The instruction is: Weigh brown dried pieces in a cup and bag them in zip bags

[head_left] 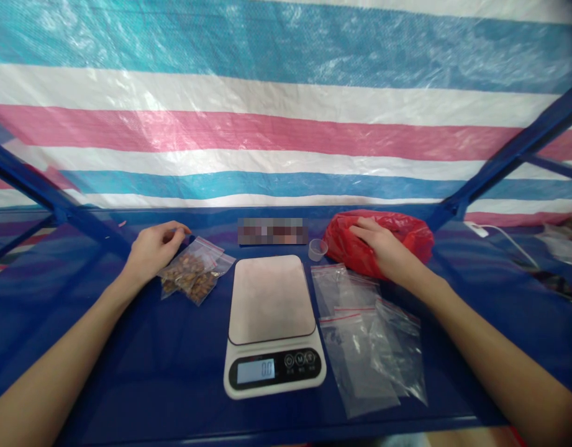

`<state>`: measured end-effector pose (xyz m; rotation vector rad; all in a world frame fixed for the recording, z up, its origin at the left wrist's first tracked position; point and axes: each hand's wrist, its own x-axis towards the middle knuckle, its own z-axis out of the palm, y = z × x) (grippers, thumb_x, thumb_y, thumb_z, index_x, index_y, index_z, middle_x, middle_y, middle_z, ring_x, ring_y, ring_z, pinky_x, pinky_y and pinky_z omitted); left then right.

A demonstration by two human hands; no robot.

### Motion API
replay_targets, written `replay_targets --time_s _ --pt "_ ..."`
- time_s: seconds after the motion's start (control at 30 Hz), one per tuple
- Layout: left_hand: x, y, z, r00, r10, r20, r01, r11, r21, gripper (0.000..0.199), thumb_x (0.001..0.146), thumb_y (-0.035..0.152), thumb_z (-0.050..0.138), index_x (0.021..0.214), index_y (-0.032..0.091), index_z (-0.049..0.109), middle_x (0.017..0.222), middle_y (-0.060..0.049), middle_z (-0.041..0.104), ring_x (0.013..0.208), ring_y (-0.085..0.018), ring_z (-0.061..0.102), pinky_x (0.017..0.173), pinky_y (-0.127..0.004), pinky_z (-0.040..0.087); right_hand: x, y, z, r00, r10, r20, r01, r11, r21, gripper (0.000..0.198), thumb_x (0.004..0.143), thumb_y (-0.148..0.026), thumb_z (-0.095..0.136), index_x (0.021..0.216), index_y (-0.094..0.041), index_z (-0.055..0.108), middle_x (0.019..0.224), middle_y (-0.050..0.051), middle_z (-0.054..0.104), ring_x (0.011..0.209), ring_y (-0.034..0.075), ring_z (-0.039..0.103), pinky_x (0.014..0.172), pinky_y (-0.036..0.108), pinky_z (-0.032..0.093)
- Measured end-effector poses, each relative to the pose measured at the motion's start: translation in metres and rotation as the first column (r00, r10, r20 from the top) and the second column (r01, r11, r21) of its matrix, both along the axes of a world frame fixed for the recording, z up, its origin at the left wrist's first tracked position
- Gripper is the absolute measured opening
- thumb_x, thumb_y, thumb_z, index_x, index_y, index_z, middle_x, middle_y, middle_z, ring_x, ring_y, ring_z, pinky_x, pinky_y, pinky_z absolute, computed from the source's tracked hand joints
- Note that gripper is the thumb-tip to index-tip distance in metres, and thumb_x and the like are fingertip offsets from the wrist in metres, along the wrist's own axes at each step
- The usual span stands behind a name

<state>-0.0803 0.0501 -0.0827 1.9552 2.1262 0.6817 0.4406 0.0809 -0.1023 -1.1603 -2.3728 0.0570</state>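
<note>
My left hand [159, 245] rests on the blue table, fingers loosely bent, thumb apart from them, nothing held. Beside it lie overlapping small zip bags [192, 276] filled with brown, nut-like pieces. On the right, my right hand [376, 242] lies over a bulging red plastic bag [409, 239], its fingers bent onto the plastic; the bag's contents are hidden. Between the hands stands a white kitchen scale [274, 304] with a bare plate, its display [256, 370] reading 0.0. Several flat, clear zip bags [360, 354] overlap to the right of the scale.
A small clear plastic cup [317, 249] stands between scale and red bag. Behind the scale is a blurred-out strip [272, 231]. Blue metal posts [513, 146] flank the table, with a striped tarp [267, 133] behind. A white cable [509, 239] lies far right.
</note>
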Motion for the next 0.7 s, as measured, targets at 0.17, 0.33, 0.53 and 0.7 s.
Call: replay_targets --time_s 0.17,0.33,0.53,0.7 --pt "0.002 0.003 -0.004 0.993 0.048 -0.112 -0.055 0.997 -0.061 0.047 0.098 0.051 0.040 0.112 0.024 0.076 0.099 -0.006 0.084 0.097 -0.030 0.076 0.077 -0.034 0.049 0.003 -0.005 0.006 0.992 0.047 0.117 -0.042 0.998 -0.044 0.053 0.091 -0.009 0.056 0.142 -0.014 0.070 0.146 0.022 0.069 0.138 0.038 0.064 0.116 0.058 0.054" --pt "0.004 0.009 0.000 0.979 0.086 -0.187 -0.099 0.993 -0.061 0.047 0.099 0.047 0.034 0.112 0.024 0.074 0.096 -0.007 0.083 0.093 -0.030 0.076 0.073 -0.034 0.048 0.006 -0.003 -0.002 0.993 0.018 0.115 -0.017 1.000 -0.010 0.051 0.096 -0.012 0.053 0.143 -0.018 0.069 0.150 0.020 0.068 0.139 0.037 0.065 0.115 0.058 0.056" --pt "0.012 0.015 0.007 0.958 0.121 -0.259 -0.142 0.988 -0.067 0.042 0.097 0.045 0.039 0.104 0.024 0.075 0.095 -0.010 0.082 0.094 -0.032 0.076 0.072 -0.034 0.047 0.005 0.001 -0.005 0.998 0.006 0.055 -0.007 1.000 0.007 0.048 0.101 -0.012 0.045 0.139 -0.022 0.073 0.148 0.016 0.070 0.138 0.034 0.067 0.115 0.055 0.056" --pt "0.012 0.007 0.000 0.978 0.149 -0.149 -0.148 0.989 0.020 0.034 0.094 0.043 0.046 0.098 0.025 0.074 0.080 -0.006 0.077 0.081 -0.028 0.073 0.066 -0.031 0.044 0.004 0.001 -0.005 1.000 -0.011 0.002 0.011 1.000 -0.022 0.045 0.103 -0.019 0.047 0.138 -0.023 0.074 0.147 0.015 0.071 0.138 0.036 0.067 0.116 0.056 0.056"
